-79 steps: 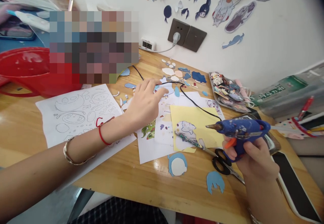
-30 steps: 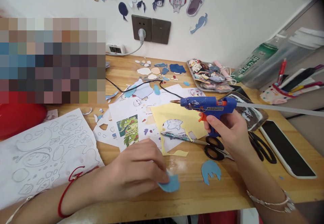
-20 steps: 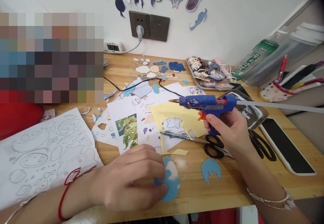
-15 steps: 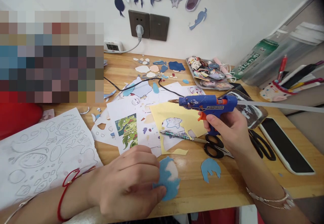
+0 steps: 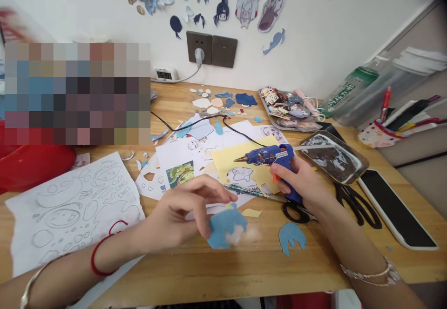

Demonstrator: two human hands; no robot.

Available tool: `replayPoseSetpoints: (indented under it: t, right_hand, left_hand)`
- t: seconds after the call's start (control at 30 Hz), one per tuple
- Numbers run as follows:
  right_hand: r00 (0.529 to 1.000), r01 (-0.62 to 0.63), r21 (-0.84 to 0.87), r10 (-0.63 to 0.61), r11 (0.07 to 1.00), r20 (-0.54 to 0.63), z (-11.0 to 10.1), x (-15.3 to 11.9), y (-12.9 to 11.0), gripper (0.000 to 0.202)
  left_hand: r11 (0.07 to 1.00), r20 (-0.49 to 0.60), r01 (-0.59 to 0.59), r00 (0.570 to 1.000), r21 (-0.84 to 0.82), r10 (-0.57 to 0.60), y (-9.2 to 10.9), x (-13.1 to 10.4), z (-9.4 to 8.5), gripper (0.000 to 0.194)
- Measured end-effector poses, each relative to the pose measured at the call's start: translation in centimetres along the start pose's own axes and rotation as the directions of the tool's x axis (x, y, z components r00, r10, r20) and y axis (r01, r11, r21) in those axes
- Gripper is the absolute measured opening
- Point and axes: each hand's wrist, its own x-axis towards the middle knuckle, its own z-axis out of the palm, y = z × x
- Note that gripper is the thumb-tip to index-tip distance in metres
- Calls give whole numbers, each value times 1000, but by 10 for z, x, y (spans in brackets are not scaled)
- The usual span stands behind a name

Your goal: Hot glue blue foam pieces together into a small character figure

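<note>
My left hand (image 5: 183, 211) pinches a rounded blue felt piece (image 5: 220, 230) by its left edge, lifted a little off the table and tilted. A pale pink patch shows on that piece. In my right hand (image 5: 305, 183) is a blue hot glue gun (image 5: 261, 156) with an orange trigger and a white glue stick (image 5: 314, 147) in its back. Its nozzle points left, above a yellow paper sheet (image 5: 223, 157). A second blue felt cutout (image 5: 291, 237) with a jagged lower edge lies flat near the front edge, below my right hand. The pinching fingertips are partly hidden.
Black-handled scissors (image 5: 356, 206), a phone (image 5: 398, 211) and a stained tray (image 5: 333, 157) lie at the right. A pen (image 5: 249, 190) rests on papers. A drawn paper sheet (image 5: 70, 206) is at left; a metal tray of cutouts (image 5: 288, 109) stands behind.
My left hand has raised and turned the blue felt piece, its pale patch now lower. The glue gun has moved down and swivelled. The view has shifted slightly up.
</note>
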Motion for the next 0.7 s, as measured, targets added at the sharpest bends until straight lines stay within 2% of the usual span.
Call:
replayPoseSetpoints:
  t: [0.1,0.23,0.37,0.5,0.6,0.7]
  right_hand:
    - [997,-7,-179,-6,984,-75,1,6,8,37]
    - [973,75,-474,-169,877,-160,0,14,18,51]
    - [968,83,-556,-199,827,-150,-2,19,22,53]
    - [959,55,-646,-220,761,-179,-6,19,26,52]
    - [938,14,-726,-260,688,-228,-10,19,29,56]
    - [905,36,-748,-339,663,-257,-14,18,29,50]
  left_hand:
    - [961,6,184,982,-207,-187,-7,4,-7,27]
    - [894,-15,292,949,-338,-316,-12,8,-12,33]
    - [862,-17,310,938,-402,-345,-12,10,-13,32]
    - [861,-72,289,935,-418,-348,-13,10,-13,30]
    - [873,-93,253,944,-417,-317,-13,11,-13,30]
    - [879,-93,221,954,-423,-285,-13,11,-14,28]
